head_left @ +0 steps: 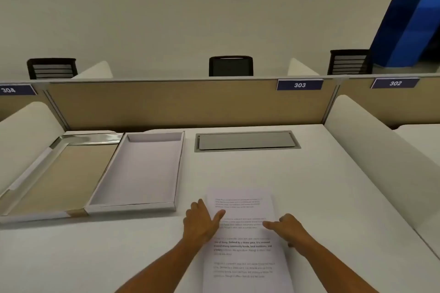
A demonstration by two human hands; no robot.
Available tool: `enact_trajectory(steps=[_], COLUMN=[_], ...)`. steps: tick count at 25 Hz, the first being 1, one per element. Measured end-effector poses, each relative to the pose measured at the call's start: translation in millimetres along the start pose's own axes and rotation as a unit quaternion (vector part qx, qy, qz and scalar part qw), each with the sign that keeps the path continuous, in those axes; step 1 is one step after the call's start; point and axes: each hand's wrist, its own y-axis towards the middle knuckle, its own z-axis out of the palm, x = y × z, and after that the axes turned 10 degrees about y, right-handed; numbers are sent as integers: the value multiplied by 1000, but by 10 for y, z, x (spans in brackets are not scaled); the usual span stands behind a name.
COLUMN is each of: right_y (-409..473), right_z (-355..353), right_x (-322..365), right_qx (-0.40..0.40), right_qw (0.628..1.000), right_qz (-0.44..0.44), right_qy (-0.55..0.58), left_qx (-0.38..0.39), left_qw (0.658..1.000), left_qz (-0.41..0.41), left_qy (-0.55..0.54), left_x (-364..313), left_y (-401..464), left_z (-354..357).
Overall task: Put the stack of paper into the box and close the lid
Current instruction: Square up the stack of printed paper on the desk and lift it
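Note:
A stack of printed white paper [245,257] lies flat on the white desk in front of me. My left hand [202,220] rests at its left edge, thumb lying on the top sheet, fingers spread along the side. My right hand [287,227] sits at the right edge with its thumb on the sheet and fingers curled over the side. The open white box [140,206] stands empty to the left of the paper. Its lid [54,181] lies upside down further left, touching the box, with a beige inside and silver rim.
A grey cable hatch [247,141] is set into the desk behind the paper. A tan partition [190,102] closes the back, and white curved dividers [371,145] stand on both sides. Black chairs show beyond the partition.

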Motion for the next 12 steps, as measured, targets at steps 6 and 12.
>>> enact_trajectory(steps=[6,12], right_y=[-7,80], right_z=[165,218], right_x=[-15,34], right_qx=[-20,-21], right_qw=[1000,997], right_qz=[15,27], right_qy=[2,-62], left_qx=[55,76], left_qw=[966,942], left_qz=[-143,-210], left_qy=[-207,-249], left_x=[-210,-344], left_y=[-33,70], left_z=[196,237])
